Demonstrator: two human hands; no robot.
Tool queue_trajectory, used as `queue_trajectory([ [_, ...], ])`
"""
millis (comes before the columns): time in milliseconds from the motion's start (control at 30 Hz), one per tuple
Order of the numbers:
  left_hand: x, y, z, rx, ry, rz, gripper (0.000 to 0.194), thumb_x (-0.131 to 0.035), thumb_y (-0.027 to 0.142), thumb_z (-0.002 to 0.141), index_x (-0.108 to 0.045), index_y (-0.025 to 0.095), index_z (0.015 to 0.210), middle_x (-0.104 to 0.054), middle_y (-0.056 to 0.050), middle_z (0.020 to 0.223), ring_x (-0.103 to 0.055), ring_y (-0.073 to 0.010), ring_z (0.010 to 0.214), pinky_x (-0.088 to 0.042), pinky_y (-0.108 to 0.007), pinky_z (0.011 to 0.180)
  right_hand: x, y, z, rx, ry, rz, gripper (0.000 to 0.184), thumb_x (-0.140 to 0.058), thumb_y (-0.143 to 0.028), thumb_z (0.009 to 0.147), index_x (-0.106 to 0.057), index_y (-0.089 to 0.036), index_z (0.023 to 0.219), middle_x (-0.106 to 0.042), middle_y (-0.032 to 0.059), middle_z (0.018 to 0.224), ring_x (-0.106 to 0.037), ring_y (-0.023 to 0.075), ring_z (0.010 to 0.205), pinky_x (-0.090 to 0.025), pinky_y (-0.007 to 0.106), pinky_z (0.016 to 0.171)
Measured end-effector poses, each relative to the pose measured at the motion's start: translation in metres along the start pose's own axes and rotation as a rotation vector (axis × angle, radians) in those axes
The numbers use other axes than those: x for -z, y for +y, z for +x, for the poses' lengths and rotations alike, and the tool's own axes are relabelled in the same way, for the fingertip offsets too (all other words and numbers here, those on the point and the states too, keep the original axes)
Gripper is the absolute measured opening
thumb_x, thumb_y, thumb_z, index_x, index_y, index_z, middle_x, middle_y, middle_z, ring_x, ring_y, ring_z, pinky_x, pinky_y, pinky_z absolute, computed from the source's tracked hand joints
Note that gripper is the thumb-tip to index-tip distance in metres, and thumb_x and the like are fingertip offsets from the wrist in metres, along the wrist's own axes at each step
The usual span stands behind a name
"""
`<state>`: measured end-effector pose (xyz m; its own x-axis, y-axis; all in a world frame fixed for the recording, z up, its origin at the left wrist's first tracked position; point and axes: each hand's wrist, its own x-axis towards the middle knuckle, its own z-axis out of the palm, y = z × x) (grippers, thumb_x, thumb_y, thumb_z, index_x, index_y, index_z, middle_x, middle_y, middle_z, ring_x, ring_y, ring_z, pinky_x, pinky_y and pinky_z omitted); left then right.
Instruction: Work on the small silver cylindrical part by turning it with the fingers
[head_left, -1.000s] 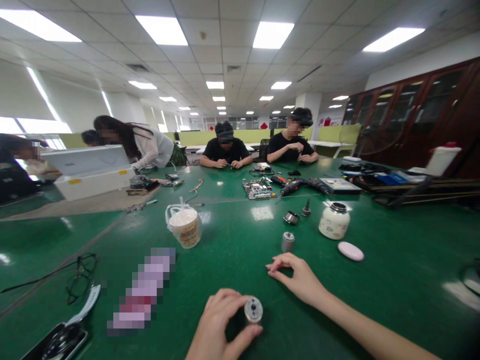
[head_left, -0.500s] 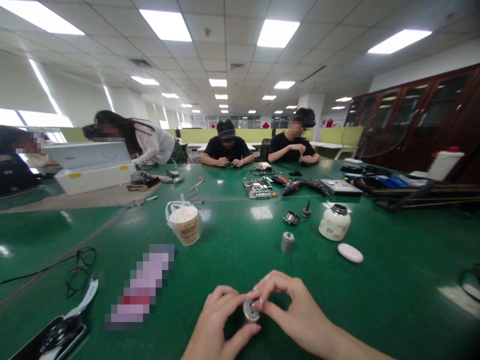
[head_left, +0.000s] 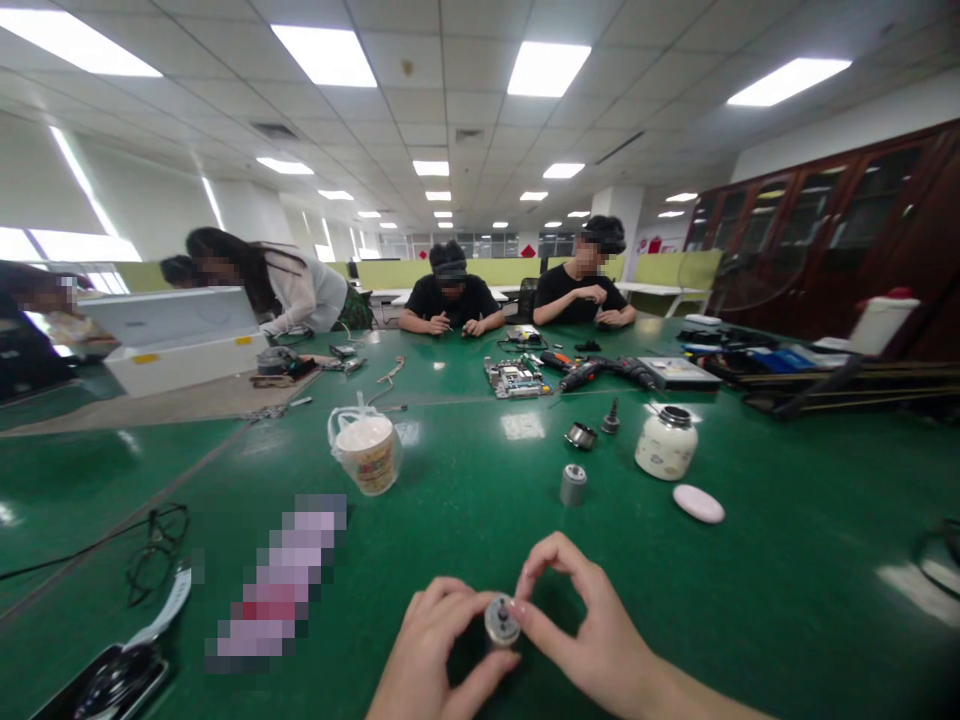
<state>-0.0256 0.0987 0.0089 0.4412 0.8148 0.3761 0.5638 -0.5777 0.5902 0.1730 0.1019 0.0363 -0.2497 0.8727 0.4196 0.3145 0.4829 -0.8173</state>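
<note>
Low in the middle of the head view, my left hand [head_left: 442, 640] grips a small silver electric motor [head_left: 502, 622] between its thumb and fingers. The motor's round end, with a dark centre, faces up. From the right comes my right hand [head_left: 574, 610], its thumb at the motor's rim. The index fingertip bends close to that thumb in a pinch; whether something tiny is between them I cannot make out. Past my hands, a similar metal cylinder [head_left: 573, 485] stands upright on the green table [head_left: 450, 530]. Beyond it lie a hollow metal ring-like part [head_left: 581, 436] and a rotor-like part with a shaft [head_left: 611, 417].
At right are a cream jar [head_left: 666, 443] and a pink oval lid [head_left: 698, 504]. Left stands a paper cup in a plastic bag [head_left: 367, 452], near glasses [head_left: 159, 540] and a blurred-out flat item [head_left: 281, 585]. Farther off lie a circuit board [head_left: 517, 377] and power drills [head_left: 577, 375]. Several people work beyond.
My right index finger has lifted off the motor's top and shifted slightly up, showing more of its end face. My left hand keeps its grip. The view has moved slightly.
</note>
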Motion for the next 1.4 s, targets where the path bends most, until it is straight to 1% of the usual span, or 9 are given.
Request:
queue_trajectory([
  [133,0.0,-0.005,-0.004,-0.019,0.035,-0.013,0.037,-0.073,0.025,0.079,-0.066,0.026,0.116,-0.072,-0.006,0.102,-0.064,-0.0275,0.097,-0.055,-0.041,0.083,0.002,0.007,-0.009,0.045,-0.157,0.089,0.045,-0.062,-0.009,0.072,-0.051,-0.018,0.115,-0.062,0.0086,0.111,-0.06,0.0239,0.107,-0.047,0.04,0.097],
  [233,0.008,-0.005,-0.008,-0.04,0.106,-0.047,0.058,-0.072,0.02,0.075,-0.056,0.026,0.129,-0.069,-0.008,0.113,-0.064,-0.0279,0.103,-0.055,-0.042,0.088,0.0,0.01,-0.01,-0.026,-0.27,0.103,0.057,-0.062,-0.005,0.067,-0.048,-0.018,0.121,-0.061,0.0098,0.118,-0.06,0.024,0.11,-0.045,0.042,0.1],
  [333,0.018,0.003,-0.005,-0.006,0.164,-0.048,0.044,-0.065,0.02,0.081,-0.059,0.028,0.124,-0.066,-0.008,0.116,-0.061,-0.0272,0.109,-0.052,-0.043,0.093,-0.003,0.01,-0.008,-0.08,-0.258,0.082,0.052,-0.068,-0.008,0.068,-0.051,-0.019,0.117,-0.062,0.0082,0.117,-0.062,0.0228,0.103,-0.047,0.039,0.096],
  [467,0.022,0.012,0.005,0.04,0.169,0.06,0.015,-0.067,0.027,0.084,-0.074,0.03,0.097,-0.066,-0.008,0.113,-0.057,-0.0301,0.111,-0.05,-0.049,0.094,-0.009,0.011,-0.006,-0.113,-0.234,0.084,0.04,-0.069,-0.009,0.07,-0.058,-0.019,0.107,-0.066,0.0031,0.102,-0.064,0.0196,0.093,-0.05,0.032,0.086],
  [767,0.012,0.01,0.011,0.039,0.163,0.051,0.009,-0.073,0.031,0.083,-0.08,0.033,0.088,-0.068,-0.008,0.107,-0.055,-0.0303,0.106,-0.05,-0.05,0.09,-0.011,0.013,-0.007,-0.105,-0.23,0.074,0.028,-0.071,-0.012,0.073,-0.061,-0.018,0.098,-0.067,0.0015,0.093,-0.065,0.0185,0.087,-0.05,0.029,0.081],
  [900,0.018,0.014,0.018,0.035,0.176,0.001,0.011,-0.07,0.03,0.085,-0.08,0.033,0.091,-0.07,-0.007,0.101,-0.055,-0.0279,0.103,-0.05,-0.046,0.09,-0.011,0.011,-0.007,-0.129,-0.246,0.037,0.023,-0.07,-0.014,0.074,-0.059,-0.018,0.094,-0.067,0.0017,0.091,-0.064,0.0191,0.087,-0.049,0.029,0.08],
  [1100,0.04,-0.025,0.027,0.232,0.253,0.211,0.018,-0.065,0.036,0.089,-0.08,0.033,0.098,-0.07,-0.006,0.104,-0.054,-0.0277,0.104,-0.045,-0.05,0.095,-0.008,0.009,-0.006,-0.154,-0.264,0.0,0.024,-0.071,-0.017,0.074,-0.058,-0.02,0.094,-0.068,0.0018,0.095,-0.064,0.0201,0.09,-0.047,0.031,0.084],
  [1233,0.037,-0.054,0.023,0.276,0.218,0.263,0.013,-0.072,0.034,0.082,-0.081,0.035,0.091,-0.068,-0.006,0.105,-0.053,-0.0306,0.1,-0.046,-0.055,0.09,-0.007,0.008,-0.005,-0.164,-0.263,0.005,0.026,-0.072,-0.016,0.073,-0.058,-0.021,0.094,-0.069,0.002,0.096,-0.065,0.0213,0.091,-0.047,0.032,0.085],
  [1400,0.032,-0.061,0.021,0.287,0.225,0.27,0.024,-0.074,0.032,0.081,-0.078,0.033,0.104,-0.066,-0.007,0.11,-0.052,-0.0306,0.105,-0.045,-0.054,0.093,-0.007,0.009,-0.005,-0.157,-0.265,0.004,0.025,-0.072,-0.016,0.074,-0.058,-0.021,0.094,-0.069,0.0017,0.095,-0.065,0.0211,0.091,-0.047,0.032,0.084],
])
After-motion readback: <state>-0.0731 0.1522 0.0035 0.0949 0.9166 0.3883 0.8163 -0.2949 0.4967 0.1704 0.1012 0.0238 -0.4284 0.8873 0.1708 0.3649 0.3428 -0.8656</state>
